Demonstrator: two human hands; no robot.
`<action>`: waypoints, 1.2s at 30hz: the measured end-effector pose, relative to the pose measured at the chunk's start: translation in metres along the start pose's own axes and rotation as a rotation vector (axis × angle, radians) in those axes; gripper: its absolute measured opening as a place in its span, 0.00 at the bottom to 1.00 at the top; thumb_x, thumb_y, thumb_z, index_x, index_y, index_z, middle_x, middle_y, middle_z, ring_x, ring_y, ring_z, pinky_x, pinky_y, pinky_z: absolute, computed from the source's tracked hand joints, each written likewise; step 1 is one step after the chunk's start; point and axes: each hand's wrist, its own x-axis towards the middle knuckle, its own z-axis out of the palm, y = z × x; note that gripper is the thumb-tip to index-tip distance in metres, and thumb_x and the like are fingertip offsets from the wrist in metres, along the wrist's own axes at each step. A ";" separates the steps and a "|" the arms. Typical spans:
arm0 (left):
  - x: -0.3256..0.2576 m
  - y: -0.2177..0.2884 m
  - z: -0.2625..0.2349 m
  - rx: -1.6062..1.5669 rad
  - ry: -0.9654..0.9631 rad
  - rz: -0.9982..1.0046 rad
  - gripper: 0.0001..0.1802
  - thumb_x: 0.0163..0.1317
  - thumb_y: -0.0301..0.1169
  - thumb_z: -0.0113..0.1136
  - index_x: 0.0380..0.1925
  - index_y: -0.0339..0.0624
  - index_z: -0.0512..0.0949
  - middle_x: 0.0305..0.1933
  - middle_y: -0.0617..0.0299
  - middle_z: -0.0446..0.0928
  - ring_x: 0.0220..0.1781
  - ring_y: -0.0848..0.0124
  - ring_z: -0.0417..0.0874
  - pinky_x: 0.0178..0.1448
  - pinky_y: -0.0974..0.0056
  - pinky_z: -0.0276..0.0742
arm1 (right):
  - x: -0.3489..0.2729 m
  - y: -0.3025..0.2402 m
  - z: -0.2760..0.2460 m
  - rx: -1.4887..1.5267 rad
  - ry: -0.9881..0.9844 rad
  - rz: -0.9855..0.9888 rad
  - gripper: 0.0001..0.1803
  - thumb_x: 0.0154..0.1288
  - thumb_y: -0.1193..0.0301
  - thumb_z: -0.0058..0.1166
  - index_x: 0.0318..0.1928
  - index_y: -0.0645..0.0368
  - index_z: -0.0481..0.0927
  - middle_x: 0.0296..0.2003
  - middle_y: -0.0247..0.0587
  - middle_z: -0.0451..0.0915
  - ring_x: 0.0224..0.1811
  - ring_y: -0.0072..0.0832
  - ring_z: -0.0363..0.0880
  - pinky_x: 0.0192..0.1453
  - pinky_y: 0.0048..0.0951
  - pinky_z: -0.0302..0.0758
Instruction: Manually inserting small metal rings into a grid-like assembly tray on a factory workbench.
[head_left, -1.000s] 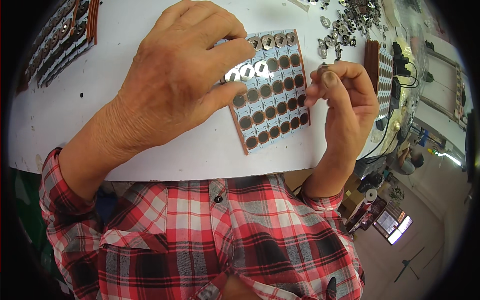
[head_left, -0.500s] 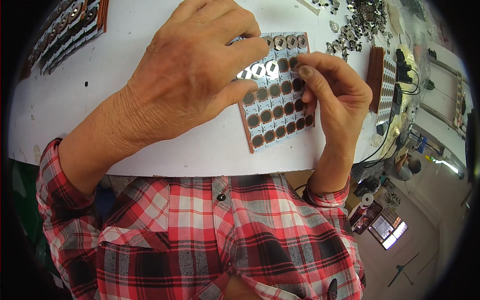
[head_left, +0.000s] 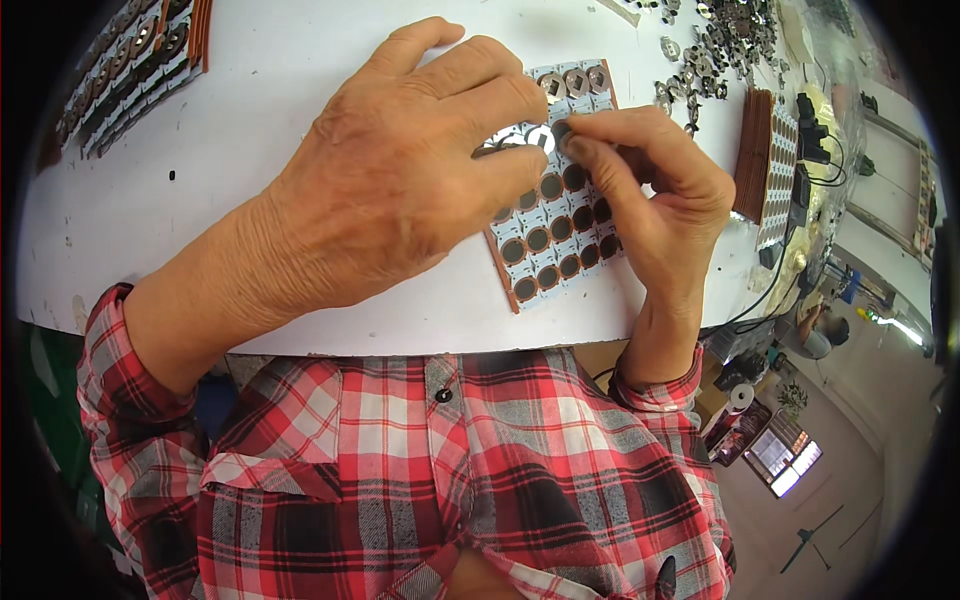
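Panel (head_left: 548,209) with dark round pads (head_left: 551,187), just right of the frame's centre

Left hand (head_left: 385,170) covers the panel's upper left, thumb and index finger parted beside shiny metal clips (head_left: 541,138). Right hand (head_left: 665,170) reaches in from the right, thumb and index fingers nearly meeting over the panel; whether they grip a piece, I cannot tell. Loose metal pieces (head_left: 705,65) lie on the white surface (head_left: 200,215), upper right.
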 end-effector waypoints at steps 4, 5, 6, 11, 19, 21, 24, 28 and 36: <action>-0.005 0.001 0.007 -0.062 0.004 -0.063 0.22 0.40 0.28 0.77 0.40 0.41 0.85 0.52 0.56 0.80 0.60 0.56 0.81 0.70 0.41 0.73 | -0.003 -0.007 0.006 0.018 0.062 0.142 0.08 0.62 0.84 0.66 0.41 0.62 0.89 0.29 0.28 0.82 0.27 0.10 0.74 0.30 0.14 0.67; -0.005 0.001 0.008 -0.078 0.006 -0.080 0.23 0.39 0.28 0.78 0.40 0.41 0.85 0.52 0.56 0.80 0.61 0.56 0.81 0.70 0.41 0.73 | -0.003 -0.005 0.005 0.017 0.063 0.144 0.08 0.62 0.84 0.66 0.41 0.62 0.89 0.29 0.28 0.82 0.27 0.10 0.74 0.30 0.14 0.67; -0.006 0.001 0.010 -0.095 0.007 -0.096 0.23 0.38 0.28 0.78 0.40 0.41 0.85 0.53 0.56 0.80 0.61 0.55 0.80 0.70 0.41 0.73 | -0.004 -0.002 0.005 0.000 0.056 0.084 0.09 0.61 0.84 0.66 0.41 0.62 0.89 0.29 0.28 0.82 0.26 0.10 0.74 0.29 0.15 0.67; -0.006 0.003 0.008 -0.045 -0.017 -0.080 0.24 0.39 0.28 0.78 0.41 0.42 0.85 0.54 0.56 0.80 0.62 0.55 0.80 0.70 0.40 0.73 | -0.001 0.004 0.002 -0.052 0.031 -0.054 0.09 0.61 0.85 0.66 0.41 0.62 0.89 0.30 0.30 0.80 0.26 0.11 0.73 0.28 0.16 0.66; -0.001 0.008 0.004 -0.021 -0.043 -0.102 0.24 0.39 0.27 0.78 0.42 0.42 0.86 0.55 0.54 0.80 0.62 0.54 0.80 0.70 0.40 0.72 | 0.004 0.006 -0.010 -0.076 -0.119 -0.137 0.15 0.62 0.88 0.63 0.48 0.63 0.89 0.36 0.34 0.83 0.32 0.14 0.76 0.33 0.16 0.68; 0.000 0.006 0.003 -0.030 -0.038 -0.108 0.25 0.38 0.26 0.78 0.43 0.42 0.86 0.56 0.53 0.80 0.62 0.53 0.80 0.70 0.40 0.73 | -0.001 0.007 -0.012 -0.019 -0.029 -0.069 0.15 0.65 0.86 0.63 0.51 0.63 0.88 0.37 0.32 0.85 0.32 0.13 0.76 0.33 0.16 0.69; 0.000 0.002 0.002 -0.039 -0.041 -0.089 0.26 0.38 0.26 0.78 0.43 0.42 0.86 0.56 0.53 0.80 0.62 0.53 0.79 0.70 0.40 0.73 | -0.003 0.024 -0.031 -0.150 0.315 0.042 0.10 0.69 0.81 0.63 0.49 0.63 0.88 0.35 0.29 0.86 0.28 0.11 0.74 0.31 0.13 0.68; 0.001 0.001 0.003 -0.042 -0.045 -0.094 0.26 0.38 0.26 0.78 0.43 0.43 0.86 0.56 0.53 0.80 0.63 0.53 0.79 0.70 0.40 0.74 | 0.000 0.032 -0.036 -0.362 0.322 0.072 0.07 0.68 0.78 0.66 0.45 0.64 0.87 0.31 0.27 0.84 0.29 0.09 0.74 0.31 0.13 0.66; -0.001 0.002 0.001 -0.057 -0.044 -0.115 0.26 0.37 0.25 0.79 0.43 0.42 0.86 0.57 0.53 0.81 0.63 0.53 0.80 0.71 0.41 0.73 | -0.005 0.020 -0.035 -0.010 0.312 0.183 0.03 0.68 0.79 0.65 0.41 0.65 0.85 0.30 0.28 0.83 0.30 0.12 0.77 0.33 0.16 0.71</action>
